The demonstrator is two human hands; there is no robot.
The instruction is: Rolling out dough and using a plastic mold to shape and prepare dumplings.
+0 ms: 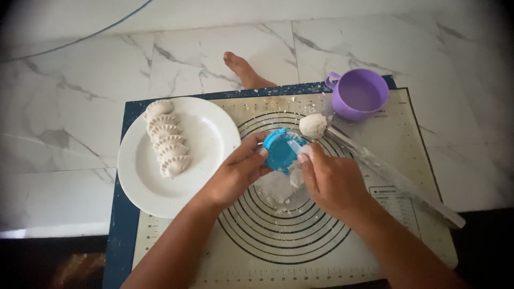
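My left hand (pixel 238 171) and my right hand (pixel 329 179) both grip a blue plastic dumpling press (pixel 279 150), folded shut, above a baking mat (pixel 321 251) printed with dark rings. White dough scraps and flour (pixel 276 187) lie on the mat just under the press. A ball of dough (pixel 312 126) rests beyond my right hand, beside a clear rolling pin (pixel 396 179). Several crimped raw dumplings (pixel 167 140) lie in a row on a white plate (pixel 203 160) to the left.
A purple cup (pixel 360 93) stands at the mat's far right corner. A bare foot (pixel 243 69) rests on the white marble floor (pixel 80 107) beyond the mat. The rolling pin runs diagonally toward the mat's right edge.
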